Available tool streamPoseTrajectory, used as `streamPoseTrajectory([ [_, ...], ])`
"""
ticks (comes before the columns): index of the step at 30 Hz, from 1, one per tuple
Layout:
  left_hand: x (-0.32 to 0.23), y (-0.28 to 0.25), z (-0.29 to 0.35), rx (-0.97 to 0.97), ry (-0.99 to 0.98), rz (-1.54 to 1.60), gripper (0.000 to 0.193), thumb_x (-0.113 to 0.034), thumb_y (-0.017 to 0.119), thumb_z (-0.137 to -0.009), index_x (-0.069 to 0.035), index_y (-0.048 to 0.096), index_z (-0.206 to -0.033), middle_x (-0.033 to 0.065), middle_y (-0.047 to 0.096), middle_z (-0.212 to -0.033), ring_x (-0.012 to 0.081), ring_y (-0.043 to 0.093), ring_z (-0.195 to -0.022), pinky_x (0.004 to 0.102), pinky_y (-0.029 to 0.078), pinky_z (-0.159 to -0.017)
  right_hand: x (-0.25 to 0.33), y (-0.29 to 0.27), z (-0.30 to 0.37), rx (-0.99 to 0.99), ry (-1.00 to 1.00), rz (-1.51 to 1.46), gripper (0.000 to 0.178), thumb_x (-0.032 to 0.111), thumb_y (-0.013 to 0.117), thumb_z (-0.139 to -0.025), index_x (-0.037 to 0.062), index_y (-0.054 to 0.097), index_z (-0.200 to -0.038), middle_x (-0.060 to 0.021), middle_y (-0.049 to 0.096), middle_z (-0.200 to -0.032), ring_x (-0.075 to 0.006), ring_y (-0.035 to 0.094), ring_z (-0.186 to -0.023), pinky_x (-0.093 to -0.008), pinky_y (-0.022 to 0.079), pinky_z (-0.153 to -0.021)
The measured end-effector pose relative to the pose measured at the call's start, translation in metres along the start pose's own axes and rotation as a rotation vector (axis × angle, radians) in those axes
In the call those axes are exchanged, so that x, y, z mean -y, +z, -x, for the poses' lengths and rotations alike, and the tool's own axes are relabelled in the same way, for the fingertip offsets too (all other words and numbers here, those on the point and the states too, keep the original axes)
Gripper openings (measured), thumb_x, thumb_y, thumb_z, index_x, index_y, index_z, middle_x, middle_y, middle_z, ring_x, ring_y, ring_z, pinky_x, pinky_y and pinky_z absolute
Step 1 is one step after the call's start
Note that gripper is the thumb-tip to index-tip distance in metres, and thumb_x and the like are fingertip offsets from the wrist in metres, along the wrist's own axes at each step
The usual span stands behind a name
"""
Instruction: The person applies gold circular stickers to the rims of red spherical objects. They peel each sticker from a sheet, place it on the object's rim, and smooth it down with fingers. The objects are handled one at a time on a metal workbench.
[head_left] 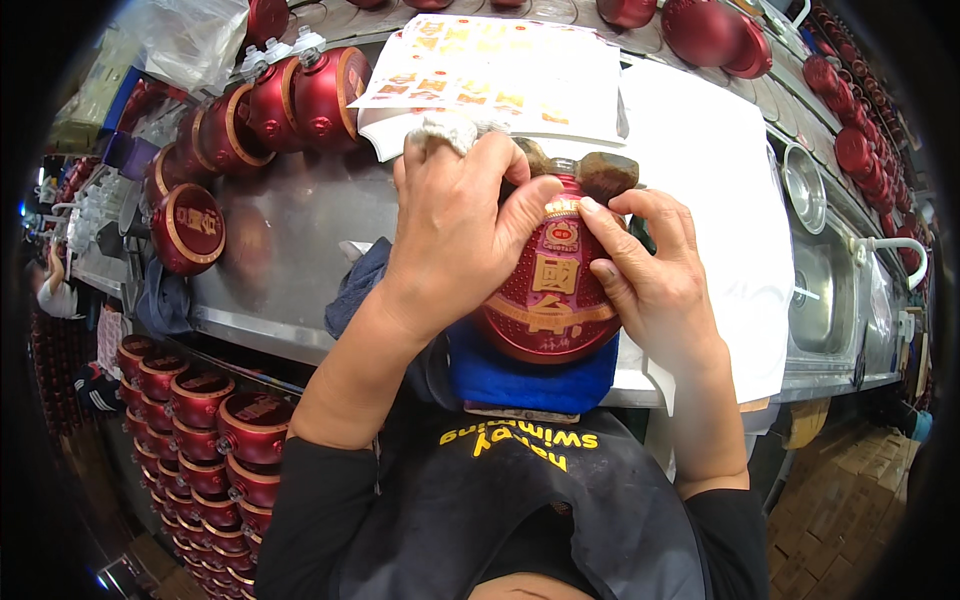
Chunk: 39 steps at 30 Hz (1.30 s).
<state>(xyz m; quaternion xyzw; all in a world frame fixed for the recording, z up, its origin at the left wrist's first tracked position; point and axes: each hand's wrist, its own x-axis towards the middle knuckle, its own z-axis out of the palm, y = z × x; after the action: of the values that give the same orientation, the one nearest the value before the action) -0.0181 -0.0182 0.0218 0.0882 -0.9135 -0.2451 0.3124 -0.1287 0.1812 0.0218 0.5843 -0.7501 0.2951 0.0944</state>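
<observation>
Red bottle (556, 343) lies on blue cloth (480, 372) at bench (290, 290)'s near edge, left hand (445, 225) thumbing the gold neck label (562, 207), its fingers' grip unclear, right hand (662, 285) loosely spread; light, even pressure probably best.

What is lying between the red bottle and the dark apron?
In the head view, a blue cloth lies between the bottle and the apron, with a thin brownish edge nearer the apron.

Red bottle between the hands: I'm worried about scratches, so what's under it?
A blue cloth shows under the near end of the red bottle. The bottle hides what lies beneath its middle.
</observation>
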Motion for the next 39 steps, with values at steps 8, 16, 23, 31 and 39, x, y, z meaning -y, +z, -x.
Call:
streamPoseTrajectory([
  [8,0.009,0.003,-0.003,0.15,-0.176,0.103,0.036,-0.041,0.075,-0.09,-0.008,0.063,-0.1,0.0191,0.062,-0.097,0.0385,0.048,-0.106,0.0511,0.036,-0.093,0.0,0.003,-0.002,-0.024,-0.006,-0.034,0.041,0.011,0.076,-0.086,0.0017,0.069,-0.125,-0.0152,0.057,-0.118,-0.0356,0.057,-0.114,-0.0456,0.049,-0.098],
  [16,0.013,0.001,-0.006,0.18,-0.195,0.188,0.034,-0.039,0.074,-0.091,-0.009,0.063,-0.103,0.0203,0.06,-0.105,0.0383,0.048,-0.109,0.0511,0.035,-0.098,-0.002,0.002,0.001,-0.05,-0.004,-0.07,0.038,0.011,0.075,-0.088,0.0002,0.069,-0.125,-0.0153,0.059,-0.116,-0.0361,0.058,-0.111,-0.0456,0.05,-0.097],
  [23,0.018,-0.001,-0.004,0.21,-0.217,0.219,0.034,-0.037,0.074,-0.091,-0.009,0.063,-0.107,0.0191,0.061,-0.105,0.0372,0.05,-0.111,0.0477,0.034,-0.102,-0.004,0.005,-0.001,-0.051,-0.009,-0.062,0.039,0.011,0.075,-0.088,0.0008,0.069,-0.125,-0.0154,0.059,-0.116,-0.0358,0.058,-0.111,-0.0451,0.051,-0.095],
  [31,0.018,-0.001,-0.002,0.201,-0.174,0.229,0.027,-0.029,0.073,-0.094,-0.008,0.063,-0.108,0.0078,0.063,-0.108,0.0259,0.052,-0.11,0.0381,0.037,-0.103,-0.002,0.005,-0.002,-0.045,-0.002,-0.068,0.037,0.011,0.075,-0.089,0.0016,0.07,-0.124,-0.0153,0.059,-0.115,-0.0355,0.058,-0.111,-0.0446,0.051,-0.096],
  [39,0.02,-0.002,-0.004,0.22,-0.156,0.312,0.03,-0.032,0.069,-0.094,-0.008,0.061,-0.11,0.016,0.063,-0.105,0.032,0.052,-0.11,0.0436,0.034,-0.103,-0.003,0.005,-0.002,-0.045,0.0,-0.083,0.037,0.012,0.075,-0.089,0.0015,0.07,-0.125,-0.0154,0.059,-0.116,-0.0354,0.058,-0.112,-0.0447,0.051,-0.096],
])
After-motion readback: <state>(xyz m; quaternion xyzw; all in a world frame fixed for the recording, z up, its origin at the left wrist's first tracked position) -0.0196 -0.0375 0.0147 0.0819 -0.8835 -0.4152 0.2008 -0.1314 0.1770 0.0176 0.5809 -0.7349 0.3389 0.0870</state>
